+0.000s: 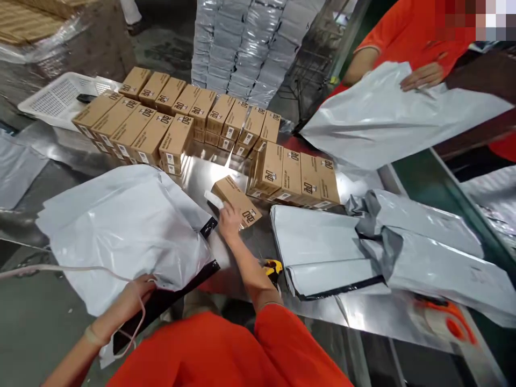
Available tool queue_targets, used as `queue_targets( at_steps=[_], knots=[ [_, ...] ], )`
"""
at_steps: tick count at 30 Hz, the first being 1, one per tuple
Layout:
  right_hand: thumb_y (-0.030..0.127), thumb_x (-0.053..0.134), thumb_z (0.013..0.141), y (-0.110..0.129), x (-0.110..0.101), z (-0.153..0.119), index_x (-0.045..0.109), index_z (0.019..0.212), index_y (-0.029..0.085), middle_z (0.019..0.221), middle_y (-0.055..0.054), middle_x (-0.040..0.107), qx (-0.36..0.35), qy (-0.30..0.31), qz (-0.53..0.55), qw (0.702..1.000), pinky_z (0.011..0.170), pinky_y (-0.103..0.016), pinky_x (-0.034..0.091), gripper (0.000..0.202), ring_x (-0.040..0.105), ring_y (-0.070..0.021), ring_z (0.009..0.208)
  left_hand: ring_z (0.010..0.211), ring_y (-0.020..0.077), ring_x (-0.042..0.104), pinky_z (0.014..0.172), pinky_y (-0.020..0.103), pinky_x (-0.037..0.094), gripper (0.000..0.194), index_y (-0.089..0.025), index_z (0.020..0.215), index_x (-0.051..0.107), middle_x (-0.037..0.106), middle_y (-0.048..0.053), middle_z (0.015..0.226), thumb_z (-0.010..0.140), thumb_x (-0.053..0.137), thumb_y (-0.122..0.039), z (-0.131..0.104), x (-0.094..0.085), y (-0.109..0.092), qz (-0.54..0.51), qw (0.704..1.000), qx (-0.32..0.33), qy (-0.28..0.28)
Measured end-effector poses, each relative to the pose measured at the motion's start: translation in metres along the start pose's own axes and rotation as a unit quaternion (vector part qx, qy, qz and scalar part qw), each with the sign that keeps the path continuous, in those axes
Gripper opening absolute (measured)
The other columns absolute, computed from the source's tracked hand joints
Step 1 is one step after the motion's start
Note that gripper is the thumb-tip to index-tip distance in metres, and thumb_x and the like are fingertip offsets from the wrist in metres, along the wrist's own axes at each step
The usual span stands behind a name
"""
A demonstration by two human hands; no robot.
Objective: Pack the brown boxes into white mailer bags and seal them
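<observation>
Beyond the obstructing loose carton (238,198), a strip of metal table (201,174) seems passable up to the blocking back cartons (200,107).

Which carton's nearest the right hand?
The lone askew carton, right at the right hand; the other cartons stand grouped in rows, farther from it.

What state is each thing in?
White bag: spread out, creased
Single box: closed, lying askew
Left hand: holding white bag's edge
Right hand: at the single box, grip unclear
Other boxes: closed, in rows
Basket: upright, dark object inside
Middle bags: stacked flat
Far-right bags: partly crumpled
Co-worker's bag: held, creased
</observation>
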State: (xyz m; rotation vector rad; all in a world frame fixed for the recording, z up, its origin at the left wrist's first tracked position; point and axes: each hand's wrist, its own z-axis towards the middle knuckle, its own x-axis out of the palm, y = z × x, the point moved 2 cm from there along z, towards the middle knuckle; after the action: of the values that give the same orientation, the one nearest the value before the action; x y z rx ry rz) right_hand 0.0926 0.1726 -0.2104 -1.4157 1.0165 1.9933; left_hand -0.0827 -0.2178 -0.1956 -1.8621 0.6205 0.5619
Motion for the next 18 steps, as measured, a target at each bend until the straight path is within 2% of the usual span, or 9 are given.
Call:
queue_targets(
  at_steps=[3, 5, 6, 9, 11, 12, 14, 16, 18],
  knots=[
    [0.015, 0.056, 0.11, 0.047, 0.024, 0.018, 0.08, 0.119, 0.012, 0.145, -0.023, 0.075, 0.006, 0.112, 0.007, 0.994, 0.112, -0.048, 0.046, 0.027, 0.06, -0.0344, 0.141, 0.108, 0.0296, 0.079, 0.098, 0.041, 0.063, 0.031, -0.021, 0.092, 0.08, 0.083, 0.014, 0.116, 0.09, 0.05, -0.014, -0.003, -0.001, -0.003, -0.005, 1.0, 0.014, 0.005],
    [0.021, 0.065, 0.109, 0.061, 0.028, 0.03, 0.078, 0.128, 0.009, 0.15, -0.023, 0.072, 0.005, 0.182, 0.008, 0.983, 0.113, -0.047, 0.047, 0.027, 0.059, -0.0339, 0.141, 0.114, 0.0296, 0.078, 0.101, 0.041, 0.063, 0.037, -0.021, 0.096, 0.083, 0.082, 0.014, 0.124, 0.087, 0.048, -0.01, -0.008, -0.001, -0.006, 0.001, 1.0, 0.012, 0.006],
    [0.024, 0.07, 0.107, 0.061, 0.025, 0.037, 0.076, 0.135, 0.009, 0.156, -0.024, 0.068, -0.002, 0.19, 0.009, 0.982, 0.116, -0.048, 0.046, 0.033, 0.057, -0.0351, 0.146, 0.118, 0.0293, 0.077, 0.103, 0.041, 0.063, 0.041, -0.021, 0.098, 0.084, 0.081, 0.013, 0.129, 0.086, 0.047, -0.008, -0.011, -0.001, -0.008, 0.008, 1.0, 0.008, 0.008],
    [0.033, 0.081, 0.102, 0.033, -0.001, 0.059, 0.058, 0.164, 0.01, 0.176, -0.031, 0.046, 0.034, 0.141, 0.0, 0.989, 0.126, -0.056, 0.037, 0.07, 0.039, -0.042, 0.163, 0.121, 0.029, 0.077, 0.105, 0.041, 0.064, 0.043, -0.023, 0.1, 0.087, 0.079, 0.011, 0.135, 0.086, 0.05, -0.007, -0.021, 0.0, -0.011, 0.038, 0.999, -0.001, 0.01],
    [0.041, 0.087, 0.097, 0.002, -0.022, 0.073, 0.038, 0.176, 0.003, 0.179, -0.04, 0.031, 0.114, 0.139, -0.01, 0.984, 0.128, -0.057, 0.031, 0.101, 0.034, -0.0455, 0.166, 0.12, 0.0299, 0.077, 0.102, 0.041, 0.066, 0.042, -0.024, 0.101, 0.089, 0.079, 0.012, 0.133, 0.089, 0.052, -0.007, -0.027, 0.002, -0.011, 0.065, 0.998, 0.009, -0.003],
    [0.043, 0.088, 0.095, -0.011, -0.031, 0.078, 0.032, 0.178, 0.001, 0.176, -0.042, 0.031, 0.136, 0.159, -0.004, 0.978, 0.128, -0.055, 0.03, 0.109, 0.035, -0.0452, 0.165, 0.12, 0.0302, 0.077, 0.1, 0.041, 0.067, 0.043, -0.025, 0.102, 0.089, 0.079, 0.013, 0.132, 0.09, 0.052, -0.006, -0.029, 0.003, -0.01, 0.081, 0.996, 0.021, -0.014],
    [0.042, 0.088, 0.091, -0.029, -0.05, 0.078, 0.03, 0.18, 0.002, 0.17, -0.04, 0.038, 0.152, 0.197, 0.007, 0.969, 0.126, -0.056, 0.031, 0.114, 0.039, -0.0455, 0.161, 0.12, 0.031, 0.077, 0.099, 0.042, 0.068, 0.048, -0.024, 0.108, 0.091, 0.08, 0.014, 0.133, 0.09, 0.052, -0.002, -0.034, 0.003, -0.011, 0.119, 0.991, 0.045, -0.043],
    [0.038, 0.091, 0.085, -0.036, -0.072, 0.061, 0.033, 0.181, 0.009, 0.167, -0.036, 0.043, 0.156, 0.175, 0.026, 0.972, 0.125, -0.061, 0.033, 0.115, 0.04, -0.0481, 0.158, 0.121, 0.0321, 0.076, 0.104, 0.046, 0.069, 0.056, -0.022, 0.122, 0.09, 0.079, 0.017, 0.139, 0.088, 0.052, 0.002, -0.037, 0.0, -0.017, 0.164, 0.983, 0.046, -0.061],
    [0.038, 0.092, 0.08, -0.034, -0.1, 0.025, 0.033, 0.182, 0.019, 0.169, -0.03, 0.045, 0.15, 0.121, 0.094, 0.977, 0.124, -0.066, 0.036, 0.12, 0.042, -0.0487, 0.156, 0.124, 0.0333, 0.075, 0.107, 0.049, 0.068, 0.068, -0.021, 0.14, 0.084, 0.074, 0.018, 0.15, 0.087, 0.051, 0.005, -0.04, -0.007, -0.03, 0.207, 0.976, 0.015, -0.062]
  ],
)
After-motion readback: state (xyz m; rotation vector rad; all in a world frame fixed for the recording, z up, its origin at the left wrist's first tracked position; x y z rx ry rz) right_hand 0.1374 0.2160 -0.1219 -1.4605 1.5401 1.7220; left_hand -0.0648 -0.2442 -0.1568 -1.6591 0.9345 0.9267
